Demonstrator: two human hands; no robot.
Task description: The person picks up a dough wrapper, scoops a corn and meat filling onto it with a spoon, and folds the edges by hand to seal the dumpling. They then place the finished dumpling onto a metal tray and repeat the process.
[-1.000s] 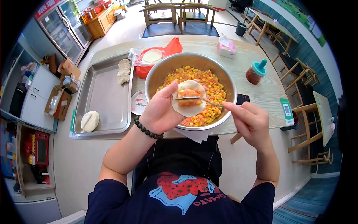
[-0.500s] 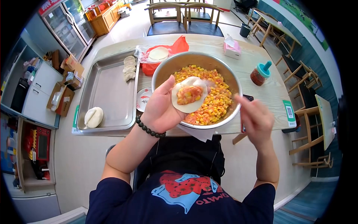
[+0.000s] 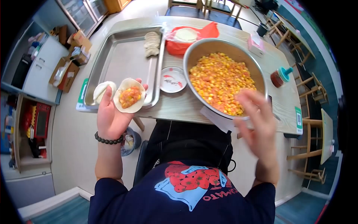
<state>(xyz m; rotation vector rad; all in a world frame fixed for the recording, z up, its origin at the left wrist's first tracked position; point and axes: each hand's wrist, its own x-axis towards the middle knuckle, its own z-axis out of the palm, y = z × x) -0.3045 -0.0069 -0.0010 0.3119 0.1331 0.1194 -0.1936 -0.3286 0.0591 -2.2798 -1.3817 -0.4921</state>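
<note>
A round dumpling wrapper [image 3: 121, 106] with a mound of corn and pinkish filling [image 3: 129, 97] lies across the fingers of my left hand [image 3: 113, 119], palm up. This hand is over the near edge of the metal tray [image 3: 123, 56], beside a stack of pale wrappers [image 3: 100, 90] in the tray's near left corner. My right hand [image 3: 259, 123], blurred by motion, hovers at the near right rim of the large steel bowl [image 3: 263, 80] with its thumb and fingers apart. It appears to hold nothing. Corn filling [image 3: 220, 80] covers the bowl's bottom.
Several folded dumplings [image 3: 151, 44] line the tray's far right side. Between tray and bowl is a small patterned plate [image 3: 173, 80]. Behind it, more wrappers [image 3: 185, 34] sit on a red bag [image 3: 177, 47]. A tissue box [image 3: 256, 44] and teal-lidded jar [image 3: 280, 77] stand right.
My left hand has carried the filled wrapper from above the bowl leftward to the tray. My right hand's fingers have spread from a pinch. The camera view has shifted.
</note>
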